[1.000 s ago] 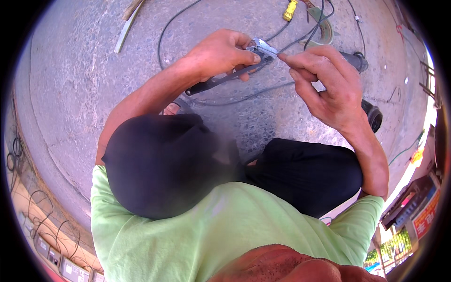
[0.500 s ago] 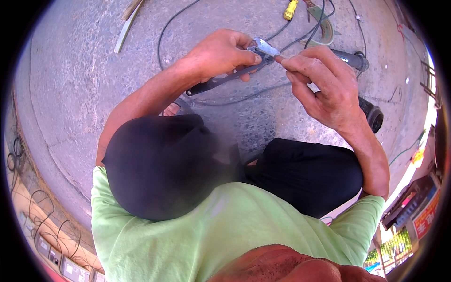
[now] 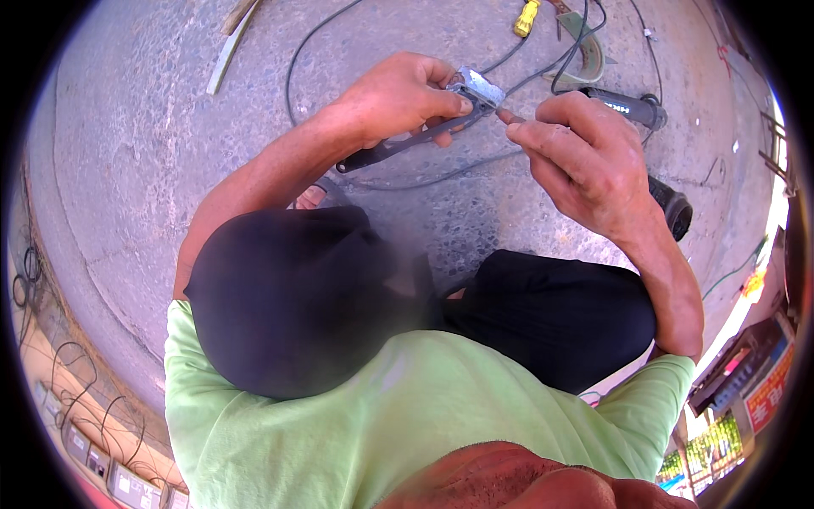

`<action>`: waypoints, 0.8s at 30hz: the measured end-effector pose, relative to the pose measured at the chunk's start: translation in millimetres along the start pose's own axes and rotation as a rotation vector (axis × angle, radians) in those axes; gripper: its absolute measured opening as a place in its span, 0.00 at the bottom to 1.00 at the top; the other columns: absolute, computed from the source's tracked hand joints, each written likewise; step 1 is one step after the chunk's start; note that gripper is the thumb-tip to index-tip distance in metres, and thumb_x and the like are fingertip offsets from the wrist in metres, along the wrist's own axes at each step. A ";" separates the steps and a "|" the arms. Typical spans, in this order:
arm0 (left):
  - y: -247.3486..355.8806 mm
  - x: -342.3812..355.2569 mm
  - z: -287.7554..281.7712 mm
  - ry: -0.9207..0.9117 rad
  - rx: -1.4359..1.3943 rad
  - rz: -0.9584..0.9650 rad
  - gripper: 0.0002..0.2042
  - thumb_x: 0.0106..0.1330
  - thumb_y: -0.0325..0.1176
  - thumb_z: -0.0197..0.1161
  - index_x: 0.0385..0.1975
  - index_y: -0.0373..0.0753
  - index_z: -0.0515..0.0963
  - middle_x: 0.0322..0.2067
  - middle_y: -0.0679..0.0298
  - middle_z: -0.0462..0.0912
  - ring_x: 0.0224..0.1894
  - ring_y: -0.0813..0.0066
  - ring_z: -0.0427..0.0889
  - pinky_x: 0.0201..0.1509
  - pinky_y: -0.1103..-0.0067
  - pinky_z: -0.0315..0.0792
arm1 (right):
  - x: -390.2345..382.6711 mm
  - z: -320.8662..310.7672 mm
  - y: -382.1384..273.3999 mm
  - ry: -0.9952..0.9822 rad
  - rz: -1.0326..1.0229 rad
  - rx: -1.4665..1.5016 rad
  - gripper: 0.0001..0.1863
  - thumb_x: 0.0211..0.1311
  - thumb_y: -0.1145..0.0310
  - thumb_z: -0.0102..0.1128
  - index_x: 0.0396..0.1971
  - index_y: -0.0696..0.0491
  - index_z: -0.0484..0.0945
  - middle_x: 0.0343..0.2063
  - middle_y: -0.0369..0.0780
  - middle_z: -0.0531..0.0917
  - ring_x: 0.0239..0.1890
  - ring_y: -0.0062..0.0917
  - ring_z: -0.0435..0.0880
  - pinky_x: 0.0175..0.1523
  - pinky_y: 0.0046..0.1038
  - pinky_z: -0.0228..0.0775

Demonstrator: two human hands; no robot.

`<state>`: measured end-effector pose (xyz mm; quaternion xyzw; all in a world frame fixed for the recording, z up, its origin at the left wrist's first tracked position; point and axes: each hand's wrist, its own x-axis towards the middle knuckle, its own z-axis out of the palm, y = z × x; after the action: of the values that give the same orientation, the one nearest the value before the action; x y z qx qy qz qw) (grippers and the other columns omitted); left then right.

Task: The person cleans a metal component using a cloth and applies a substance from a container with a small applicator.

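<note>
My left hand [image 3: 407,97] is closed round a long dark flat bar [image 3: 386,153] with a small hole near its lower end. At the bar's upper end, beside my left thumb, sits a bright silvery metal piece [image 3: 477,86]. Just right of that piece is my right hand [image 3: 589,161], thumb and fingers drawn together in a pinch. One fingertip comes close to the metal piece's lower right corner; whether it touches cannot be made out. Anything small between those fingers is hidden from this view.
Dark cables [image 3: 292,76] loop across the rough concrete floor [image 3: 153,170]. Ahead lie a yellow-handled object [image 3: 526,17] and a curved greenish strip [image 3: 591,64]. Black cylindrical tool bodies [image 3: 632,106] rest beyond my right hand. A pale wooden strip [image 3: 229,55] lies far left.
My right hand has shifted slightly right and down, its fingers drawing back a little from the silvery metal piece. My left hand and the bar stay in place.
</note>
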<state>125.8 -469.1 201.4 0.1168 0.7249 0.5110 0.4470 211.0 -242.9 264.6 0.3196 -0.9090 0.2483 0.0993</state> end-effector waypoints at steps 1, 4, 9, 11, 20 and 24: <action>0.2 -0.3 0.1 0.002 0.004 0.000 0.12 0.63 0.34 0.67 0.38 0.31 0.82 0.29 0.60 0.86 0.27 0.75 0.87 0.31 0.79 0.71 | 0.8 -0.8 -0.3 -0.007 -0.008 0.004 0.16 0.42 0.80 0.68 0.35 0.52 0.84 0.27 0.37 0.77 0.26 0.31 0.79 0.29 0.31 0.72; -0.2 0.0 -0.1 -0.002 0.005 0.003 0.12 0.63 0.35 0.67 0.38 0.31 0.82 0.29 0.60 0.86 0.27 0.75 0.87 0.31 0.79 0.71 | 1.7 -2.0 -1.1 -0.023 -0.021 0.013 0.16 0.42 0.79 0.67 0.36 0.51 0.84 0.27 0.37 0.77 0.26 0.31 0.79 0.30 0.31 0.72; -3.0 1.8 -1.7 -0.026 -0.036 0.005 0.12 0.64 0.35 0.67 0.39 0.31 0.82 0.30 0.60 0.86 0.27 0.75 0.87 0.32 0.79 0.72 | -1.6 -5.5 -0.2 -0.038 -0.008 0.022 0.18 0.42 0.82 0.71 0.38 0.53 0.84 0.31 0.40 0.79 0.29 0.31 0.80 0.30 0.29 0.72; -4.0 2.4 -2.0 -0.025 -0.044 0.003 0.13 0.64 0.34 0.67 0.40 0.30 0.82 0.30 0.60 0.86 0.27 0.74 0.87 0.32 0.79 0.73 | -2.1 -4.6 0.6 -0.015 -0.004 0.029 0.17 0.44 0.82 0.72 0.38 0.53 0.84 0.31 0.40 0.79 0.29 0.30 0.81 0.30 0.28 0.72; -4.0 2.1 -1.6 -0.020 -0.014 0.012 0.13 0.64 0.34 0.67 0.40 0.30 0.82 0.30 0.59 0.86 0.27 0.74 0.87 0.33 0.79 0.74 | -2.0 2.9 2.9 0.031 0.031 0.034 0.16 0.45 0.79 0.69 0.37 0.52 0.85 0.30 0.37 0.80 0.28 0.31 0.82 0.31 0.30 0.74; -3.3 1.3 -1.7 -0.020 -0.006 0.012 0.13 0.63 0.34 0.67 0.40 0.30 0.82 0.30 0.59 0.86 0.28 0.74 0.87 0.33 0.79 0.74 | -2.1 4.7 3.7 0.025 0.135 0.093 0.14 0.48 0.78 0.70 0.38 0.53 0.85 0.27 0.37 0.80 0.26 0.29 0.82 0.31 0.28 0.74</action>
<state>124.7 -470.8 198.0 0.1249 0.7182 0.5147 0.4514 210.2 -241.7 258.4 0.2588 -0.9146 0.3006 0.0789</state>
